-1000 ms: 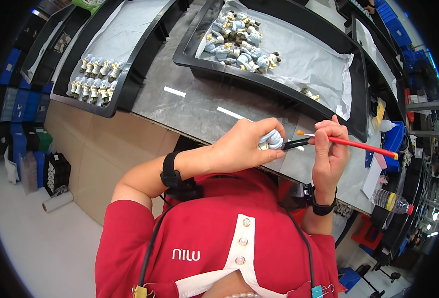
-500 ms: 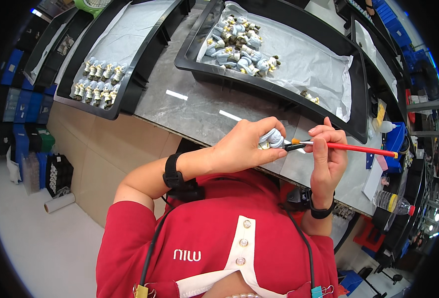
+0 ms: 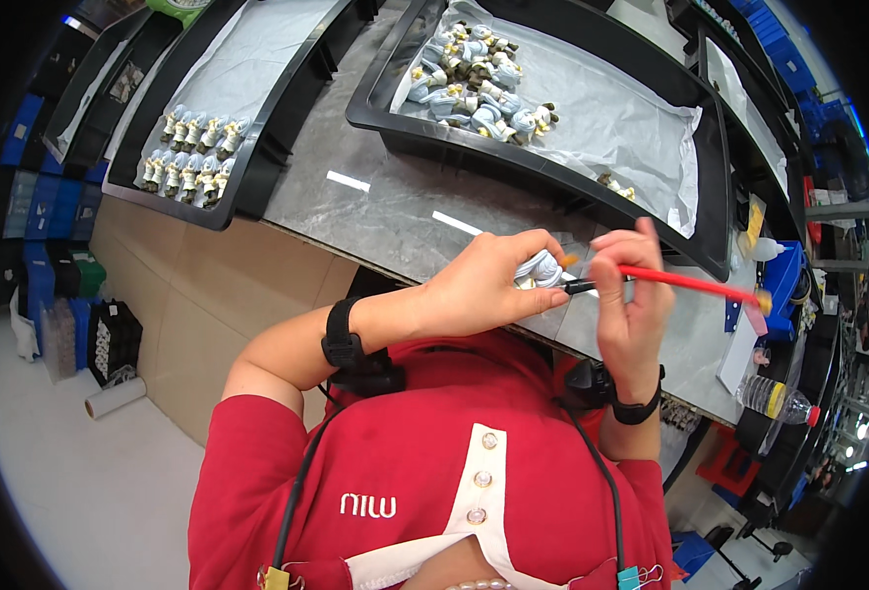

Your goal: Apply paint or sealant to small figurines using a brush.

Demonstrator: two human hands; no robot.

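Note:
My left hand (image 3: 483,283) is closed around a small figurine (image 3: 542,269) with pale blue hair, most of its body hidden by the fingers. Close on its right, my right hand (image 3: 636,310) grips a red-handled paintbrush (image 3: 692,280) with orange bristles, blurred by motion. A thin black-tipped tool (image 3: 582,286) also sticks out from the right fingers toward the figurine; its kind I cannot make out. Beyond my hands, a black tray (image 3: 552,172) lined with white sheeting holds a heap of similar figurines (image 3: 479,84) and a small one (image 3: 616,185) lying apart.
At the left, another black tray (image 3: 247,177) holds two rows of standing figurines (image 3: 193,157). The grey table (image 3: 356,211) has its near edge below my hands. On the right are a plastic bottle (image 3: 779,401) with a red cap and a blue bin (image 3: 783,285).
The red paintbrush has tilted, its bristles rising nearer the figurine's hair. My right hand has shifted slightly left. My left hand still holds the figurine in nearly the same place.

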